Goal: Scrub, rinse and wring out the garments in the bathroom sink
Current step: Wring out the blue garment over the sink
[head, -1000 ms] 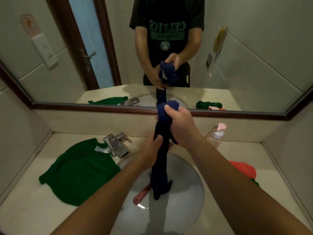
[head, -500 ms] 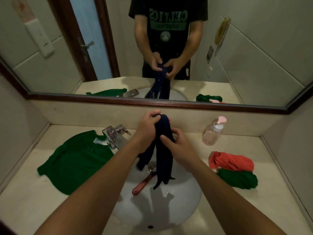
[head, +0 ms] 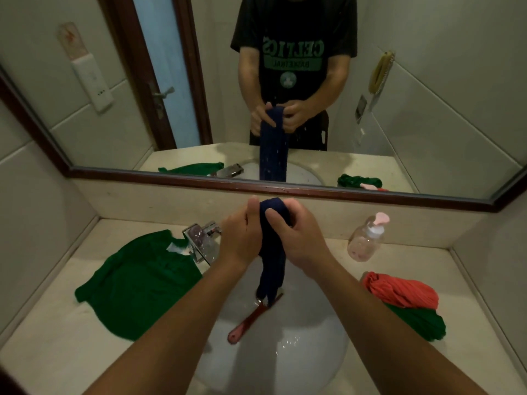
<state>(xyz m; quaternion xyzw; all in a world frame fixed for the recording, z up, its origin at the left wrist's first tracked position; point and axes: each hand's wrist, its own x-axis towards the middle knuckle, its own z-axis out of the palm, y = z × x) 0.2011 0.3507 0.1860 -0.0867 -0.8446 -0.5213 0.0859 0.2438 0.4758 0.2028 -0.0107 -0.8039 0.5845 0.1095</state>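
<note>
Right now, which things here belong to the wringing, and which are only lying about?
In use: navy garment, gripped by left hand and right hand; sink below it.
Lying about: green shirt, coral bundle, green bundle, brush, soap bottle, tap.

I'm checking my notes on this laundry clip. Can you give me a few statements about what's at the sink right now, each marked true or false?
1. The left hand and right hand both grip the navy garment above the sink. True.
2. The green shirt lies inside the basin. False: it is spread on the counter, left of the tap.
3. The coral garment rests on a bunched green garment, right of the sink. True.
4. The pump bottle lies tipped over. False: it stands upright at the back right of the counter.
5. A red-handled brush lies in the sink. True.
</note>
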